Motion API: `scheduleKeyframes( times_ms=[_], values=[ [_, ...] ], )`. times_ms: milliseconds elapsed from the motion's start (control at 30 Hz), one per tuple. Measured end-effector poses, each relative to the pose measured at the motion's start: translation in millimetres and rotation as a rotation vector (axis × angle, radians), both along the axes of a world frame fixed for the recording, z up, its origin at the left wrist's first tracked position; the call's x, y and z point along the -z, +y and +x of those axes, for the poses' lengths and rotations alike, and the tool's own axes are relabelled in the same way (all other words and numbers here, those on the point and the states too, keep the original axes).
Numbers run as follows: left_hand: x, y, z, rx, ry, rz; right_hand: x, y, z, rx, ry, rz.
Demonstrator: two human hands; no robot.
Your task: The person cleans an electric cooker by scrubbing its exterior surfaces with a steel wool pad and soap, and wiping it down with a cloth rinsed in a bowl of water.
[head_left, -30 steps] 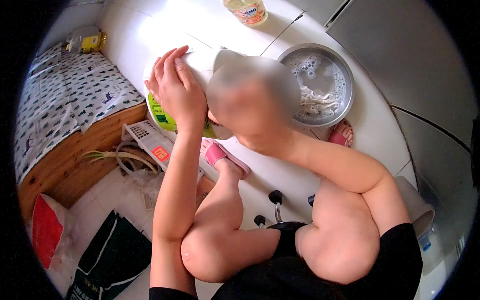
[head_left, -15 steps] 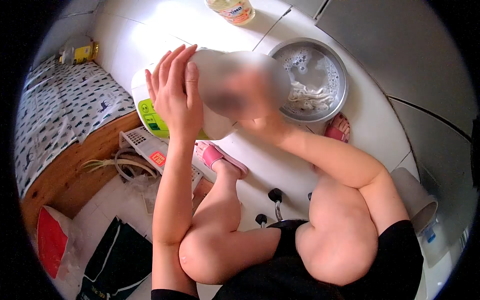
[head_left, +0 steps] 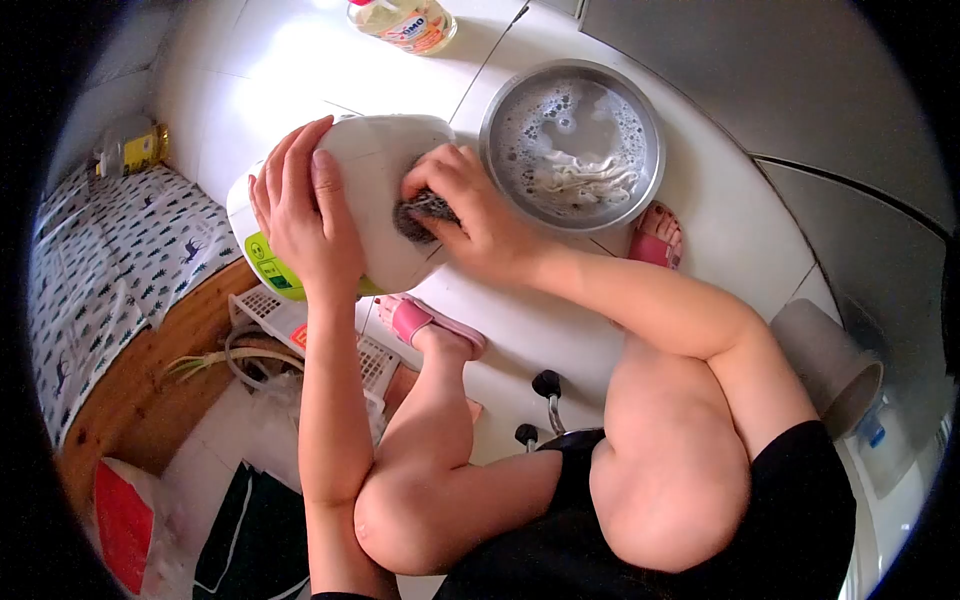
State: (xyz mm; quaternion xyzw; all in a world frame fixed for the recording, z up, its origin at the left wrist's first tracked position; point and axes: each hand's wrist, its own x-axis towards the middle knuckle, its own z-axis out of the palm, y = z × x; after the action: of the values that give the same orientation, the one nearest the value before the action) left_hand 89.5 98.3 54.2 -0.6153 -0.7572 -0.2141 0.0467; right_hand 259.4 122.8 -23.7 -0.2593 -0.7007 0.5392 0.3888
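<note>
Tilted in front of me is a large, rounded white container (head_left: 385, 165) with a green label (head_left: 268, 262) on its left side. What kind of container it is I cannot make out. My left hand (head_left: 305, 215) lies across its left part, fingers bent over the surface, gripping it. Pinched in my right hand (head_left: 470, 215) is a dark steel wool scrubber (head_left: 415, 215), pressed against the container's right side. Beyond my right hand, a round metal basin (head_left: 487, 150) on the floor holds sudsy water and a pale wet cloth (head_left: 590, 180).
A clear bottle (head_left: 405, 25) of yellowish liquid stands at the back. To the left are a wooden-edged surface under a patterned cloth (head_left: 130, 240) and a white plastic basket (head_left: 265, 305). A grey bin (head_left: 830, 360) lies at right; grey panels (head_left: 780, 90) border the floor.
The blur over my right hand has gone, and the scrubber shows clearly at the container's right side. The container and both hands sit slightly further left in view, as do the basin and bottle.
</note>
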Motion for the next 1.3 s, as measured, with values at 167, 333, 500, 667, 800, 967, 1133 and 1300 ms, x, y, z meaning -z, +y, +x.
scheduleKeyframes(
  times_ms=[167,333,500,667,800,967,1133,1300],
  values=[
    [0.7,1.9,0.7,0.000,0.009,0.016,76.3,-19.4,4.0,0.055,-0.099,-0.137],
    [0.3,0.2,-0.6,0.006,-0.035,0.013,-6.4,-34.7,6.1,-0.055,-0.074,-0.037],
    [0.0,0.3,-0.8,0.015,-0.008,0.019,34.5,-36.9,11.7,-0.002,-0.022,-0.177],
    [-0.3,0.9,-1.9,0.023,0.004,0.011,29.5,-28.9,-1.5,0.114,-0.036,-0.162],
    [-0.2,0.3,-1.1,0.028,-0.020,0.010,-8.6,14.5,-27.6,0.207,0.134,-0.005],
    [-1.0,1.5,-1.1,-0.010,-0.031,-0.004,56.4,24.2,-32.2,0.263,0.003,-0.149],
    [-2.5,1.5,1.7,-0.012,-0.020,-0.001,88.5,23.2,-28.5,0.195,-0.121,-0.396],
    [-4.0,2.0,1.1,-0.017,-0.059,-0.008,-2.1,23.3,-31.7,0.185,0.046,-0.119]
  ],
)
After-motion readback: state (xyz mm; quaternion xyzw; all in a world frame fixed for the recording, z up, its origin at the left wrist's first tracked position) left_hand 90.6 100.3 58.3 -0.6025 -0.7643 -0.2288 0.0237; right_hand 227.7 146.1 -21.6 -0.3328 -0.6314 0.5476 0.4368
